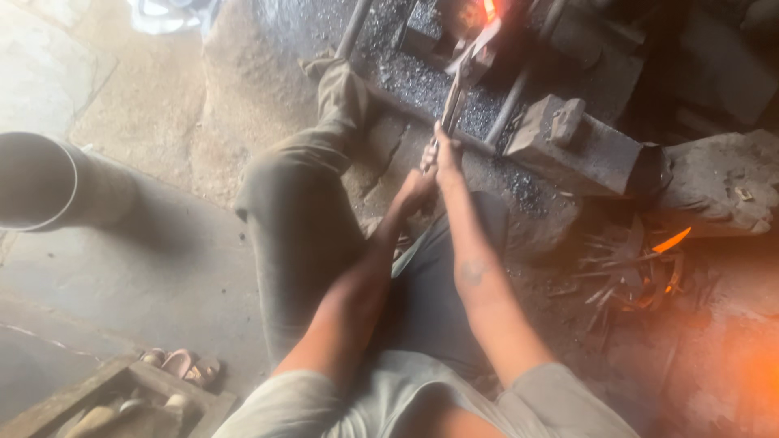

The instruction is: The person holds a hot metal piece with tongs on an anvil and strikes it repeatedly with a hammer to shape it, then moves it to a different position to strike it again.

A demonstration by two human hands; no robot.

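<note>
Gripping observed: long tongs are clasped by left hand and right hand, fingers wrapped tight; anvil edge lies just beside.

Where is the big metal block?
In the head view, the anvil sits right of the tongs, which both hands, left and right, hold toward the fire.

The far ends of the long dark metal tongs merge into the glowing orange fire, which the top edge cuts off, so what they grip cannot be told. The hands, left and right, overlap on the handles, hiding the finger positions. The grey metal cylinder is cropped at the left edge, and the orange haze at lower right blurs the floor there.
</note>
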